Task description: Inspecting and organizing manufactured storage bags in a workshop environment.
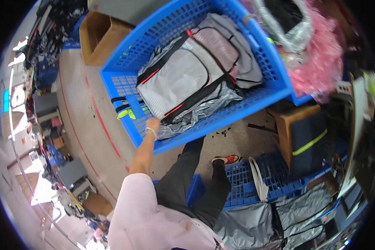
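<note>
My left hand reaches into a large blue plastic crate with slotted walls. Its fingers are closed at the near left corner of a pale grey bag with black edging and red trim; the fingertips are partly hidden. The bag lies flat on top of other bags, among them a pinkish-grey bag and crumpled silver material. A neon yellow tag with black straps hangs at the crate's left side. My right hand is out of view.
Pink plastic wrap is heaped right of the crate. A wooden box with a dark side panel stands below it. Silver bags lie beside a blue slotted pallet at lower right. A cardboard box sits left of the crate.
</note>
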Demonstrator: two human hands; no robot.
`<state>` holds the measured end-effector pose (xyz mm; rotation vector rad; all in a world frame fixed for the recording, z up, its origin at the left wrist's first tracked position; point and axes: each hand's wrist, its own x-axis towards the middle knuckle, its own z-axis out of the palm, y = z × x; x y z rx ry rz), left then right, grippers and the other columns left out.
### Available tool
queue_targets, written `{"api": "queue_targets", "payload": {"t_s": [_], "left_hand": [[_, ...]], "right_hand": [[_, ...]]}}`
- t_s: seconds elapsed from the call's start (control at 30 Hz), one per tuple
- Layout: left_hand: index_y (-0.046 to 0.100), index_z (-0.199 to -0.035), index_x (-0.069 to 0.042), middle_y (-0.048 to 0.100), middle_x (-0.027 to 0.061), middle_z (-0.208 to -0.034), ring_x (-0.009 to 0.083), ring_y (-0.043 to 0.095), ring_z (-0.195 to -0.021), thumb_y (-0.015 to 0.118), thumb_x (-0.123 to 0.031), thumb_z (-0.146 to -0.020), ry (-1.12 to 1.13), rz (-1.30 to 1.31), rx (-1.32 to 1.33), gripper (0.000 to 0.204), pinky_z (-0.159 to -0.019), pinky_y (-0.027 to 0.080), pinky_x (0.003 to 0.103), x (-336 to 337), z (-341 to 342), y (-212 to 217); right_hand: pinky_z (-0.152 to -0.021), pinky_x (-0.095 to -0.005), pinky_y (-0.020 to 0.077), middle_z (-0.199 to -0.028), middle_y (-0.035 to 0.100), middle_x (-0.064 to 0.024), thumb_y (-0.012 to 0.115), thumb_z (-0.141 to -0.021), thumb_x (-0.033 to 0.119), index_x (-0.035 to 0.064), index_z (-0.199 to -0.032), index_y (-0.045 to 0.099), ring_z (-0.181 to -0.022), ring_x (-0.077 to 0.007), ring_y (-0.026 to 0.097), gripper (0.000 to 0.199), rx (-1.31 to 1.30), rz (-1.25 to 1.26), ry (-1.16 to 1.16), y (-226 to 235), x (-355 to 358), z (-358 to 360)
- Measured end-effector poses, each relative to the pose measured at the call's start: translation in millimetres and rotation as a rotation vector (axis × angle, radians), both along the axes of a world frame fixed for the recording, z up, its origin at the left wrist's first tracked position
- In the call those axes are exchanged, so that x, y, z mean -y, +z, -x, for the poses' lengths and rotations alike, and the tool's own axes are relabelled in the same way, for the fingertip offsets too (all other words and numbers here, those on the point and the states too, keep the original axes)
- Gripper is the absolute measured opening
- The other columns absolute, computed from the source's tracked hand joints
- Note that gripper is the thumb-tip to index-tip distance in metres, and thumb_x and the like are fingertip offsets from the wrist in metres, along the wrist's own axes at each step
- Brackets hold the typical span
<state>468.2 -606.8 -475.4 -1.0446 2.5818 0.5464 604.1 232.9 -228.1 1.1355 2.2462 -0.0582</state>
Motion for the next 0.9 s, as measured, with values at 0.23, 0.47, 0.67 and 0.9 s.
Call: {"api": "queue_targets", "payload": {"t_s": [0.23, 0.47, 0.67, 0.9], "left_hand": [[0.059, -0.093, 0.008, 0.059, 0.0245, -0.094, 0.0322, 0.061, -0.075, 0.065, -0.033, -0.074, 0.66, -0.01, -0.068, 0.046, -0.063, 0.049, 0.039, 56.2, -25.4, -160.1], [0.057, -0.075, 0.005, 0.054, 0.0102, -0.052, 0.0222, 0.057, -0.05, 0.06, -0.027, -0.08, 0.853, -0.526, 0.042, 0.032, -0.047, 0.042, 0.037, 31.2, 47.8, -116.1], [0.05, -0.057, 0.0, 0.044, 0.0165, -0.047, 0.022, 0.041, -0.042, 0.061, -0.024, -0.077, 0.223, -0.379, -0.293, 0.033, -0.044, 0.034, 0.037, -43.7, 150.0, 69.0], [0.044, -0.056, -0.001, 0.043, 0.0002, -0.047, 0.0049, 0.04, -0.039, 0.058, -0.014, -0.083, 0.332, -0.789, -0.756, 0.033, -0.033, 0.038, 0.025, -181.0, 257.5, 334.0]], "right_hand": [[-0.065, -0.037, 0.0457, -0.095, 0.058, -0.0147, 0.059, -0.08, 0.027, 0.0024, -0.102, 0.055, -0.081, -0.0298, 0.057, 0.033, 0.267, 0.136, 0.361, 20.0, 91.4, 113.6], [-0.061, -0.0342, 0.0459, -0.097, 0.057, -0.0088, 0.057, -0.082, 0.024, 0.0057, -0.103, 0.056, -0.077, -0.0248, 0.057, 0.028, 0.432, 0.414, 0.641, 40.6, 198.2, 195.5], [-0.072, -0.0333, 0.0472, -0.092, 0.06, -0.0184, 0.06, -0.081, 0.022, -0.0037, -0.099, 0.054, -0.083, -0.0242, 0.06, 0.033, 0.194, 0.815, 0.05, 33.4, 257.9, 254.9], [-0.076, -0.0368, 0.0433, -0.095, 0.06, -0.0141, 0.077, -0.063, 0.034, -0.0042, -0.099, 0.055, -0.088, -0.0275, 0.057, 0.057, -0.492, 0.892, 0.834, 86.3, 459.0, 344.3]]}}
